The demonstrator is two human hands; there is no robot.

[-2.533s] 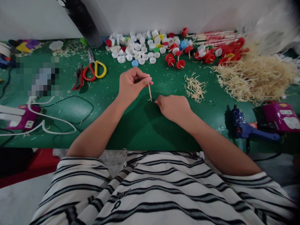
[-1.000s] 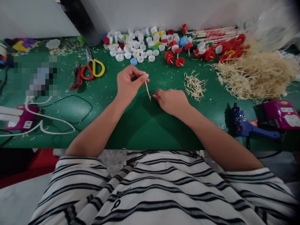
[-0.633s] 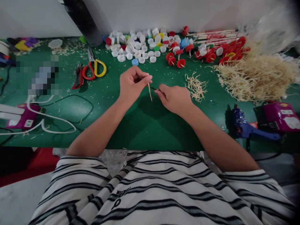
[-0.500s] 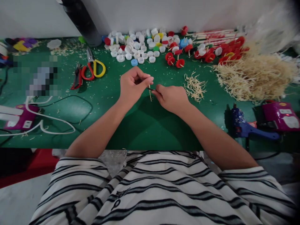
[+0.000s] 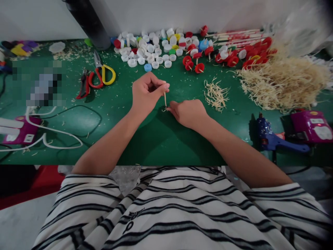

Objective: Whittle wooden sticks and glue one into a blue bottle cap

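Observation:
My left hand (image 5: 147,91) pinches the upper end of a thin wooden stick (image 5: 165,99), which points down toward the green tabletop. Thin curled shavings (image 5: 164,110) show at its lower end. Beside that end, my right hand (image 5: 189,111) is closed, its thumb and fingers around a small dark blade that they mostly hide. To the right of the hands lies a small heap of pale curled shavings (image 5: 216,95).
Bottle caps (image 5: 151,50) and red caps on sticks (image 5: 199,67) line the back. A big shavings pile (image 5: 284,85), a blue glue gun (image 5: 273,135) and a purple power socket (image 5: 312,127) are right. Scissors (image 5: 102,74), pruners (image 5: 83,85) and white cables (image 5: 61,133) lie left.
My right hand has moved down along the stick to its lower end, carrying the blade. More of the stick now shows below my left hand, which stays nearly still.

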